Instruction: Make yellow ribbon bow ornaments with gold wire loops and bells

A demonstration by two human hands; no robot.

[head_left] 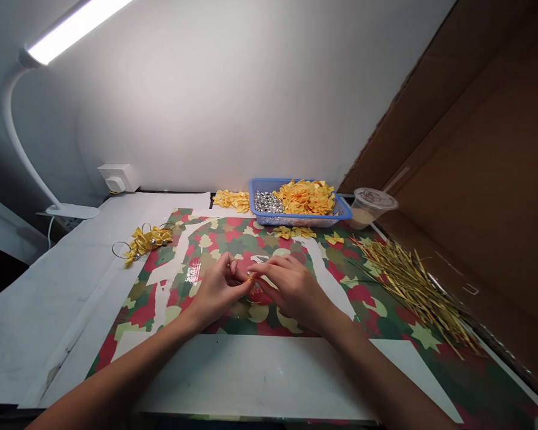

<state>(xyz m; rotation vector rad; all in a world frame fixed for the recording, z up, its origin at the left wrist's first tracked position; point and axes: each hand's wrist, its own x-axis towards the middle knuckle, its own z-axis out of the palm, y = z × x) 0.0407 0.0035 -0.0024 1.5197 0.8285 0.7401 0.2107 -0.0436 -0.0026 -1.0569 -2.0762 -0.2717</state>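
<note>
In front of the blue basket (296,221), left hand (217,288) and right hand (292,285) pinch a small yellow-and-silver piece (251,276); light, even pressure should steady it.

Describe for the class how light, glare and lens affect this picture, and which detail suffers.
In the head view, the lamp glows burnt-out white and brightens the wall; the cardboard falls into shade; what looks like glare whitens the table cover beside the left hand; edges seem stretched, wide-angle style; the small piece at the right hand is hard to make out.
</note>
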